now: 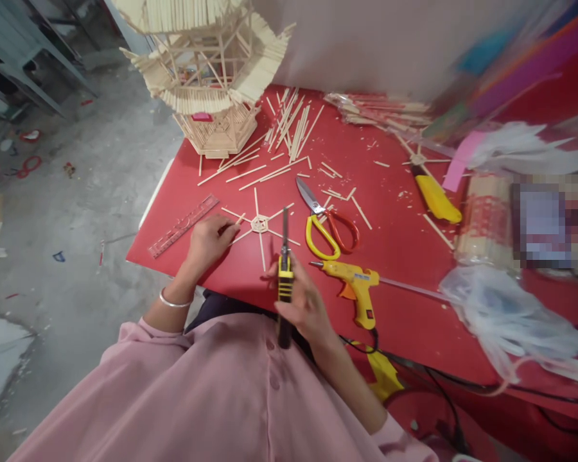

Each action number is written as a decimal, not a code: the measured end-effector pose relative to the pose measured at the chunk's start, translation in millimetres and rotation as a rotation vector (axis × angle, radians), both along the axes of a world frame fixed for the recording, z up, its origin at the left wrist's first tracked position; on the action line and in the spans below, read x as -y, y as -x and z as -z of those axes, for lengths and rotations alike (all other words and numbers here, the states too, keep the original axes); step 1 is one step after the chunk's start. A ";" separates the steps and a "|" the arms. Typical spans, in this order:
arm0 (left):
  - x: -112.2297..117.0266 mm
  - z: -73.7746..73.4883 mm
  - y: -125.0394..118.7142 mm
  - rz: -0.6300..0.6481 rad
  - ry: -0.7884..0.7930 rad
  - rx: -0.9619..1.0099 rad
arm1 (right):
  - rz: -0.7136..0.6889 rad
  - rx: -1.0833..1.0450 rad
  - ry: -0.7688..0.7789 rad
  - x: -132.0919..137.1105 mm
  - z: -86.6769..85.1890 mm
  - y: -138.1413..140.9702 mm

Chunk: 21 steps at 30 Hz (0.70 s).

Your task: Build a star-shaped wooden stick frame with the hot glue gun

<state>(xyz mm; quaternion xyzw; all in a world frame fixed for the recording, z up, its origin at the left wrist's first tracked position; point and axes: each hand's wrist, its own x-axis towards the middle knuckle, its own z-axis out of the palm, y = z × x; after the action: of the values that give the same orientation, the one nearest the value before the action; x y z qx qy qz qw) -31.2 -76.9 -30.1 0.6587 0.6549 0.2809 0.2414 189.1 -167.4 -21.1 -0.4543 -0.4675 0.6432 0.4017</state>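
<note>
On the red table (395,256) lies a star of thin wooden sticks (260,224) joined at a small hub. My left hand (210,240) rests at its left side, fingers curled and pinching the end of one spoke. My right hand (301,301) is closed round a yellow-and-black utility knife (284,276), whose blade points away from me toward the star's right spokes.
A tall stick-built pagoda model (212,70) stands at the table's far left corner. Loose sticks (289,128), a red ruler (183,226), yellow-and-red scissors (325,224), a yellow glue gun (356,285), a second yellow knife (436,197), stick bundles and plastic bags (505,321) surround the work.
</note>
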 end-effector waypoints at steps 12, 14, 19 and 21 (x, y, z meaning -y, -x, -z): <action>0.1 1.5 -18.9 0.000 -0.058 -0.076 | -0.132 -0.520 0.258 0.8 21.8 -5.1; 0.8 2.7 -20.4 -0.008 -0.053 -0.079 | -0.120 -0.514 0.262 4.3 26.2 -7.8; 2.2 3.9 -23.4 -0.037 -0.032 -0.046 | -0.081 -0.451 0.346 9.7 21.4 -14.2; 3.0 3.5 -24.6 -0.046 -0.036 -0.034 | -0.106 -0.478 0.355 6.4 16.4 -12.1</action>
<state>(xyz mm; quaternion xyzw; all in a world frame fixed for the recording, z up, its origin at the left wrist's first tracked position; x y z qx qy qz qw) -6.6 -79.9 -33.6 0.6523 0.6689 0.2868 0.2119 201.2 -173.8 -37.5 -0.3282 -0.2629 0.8237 0.3804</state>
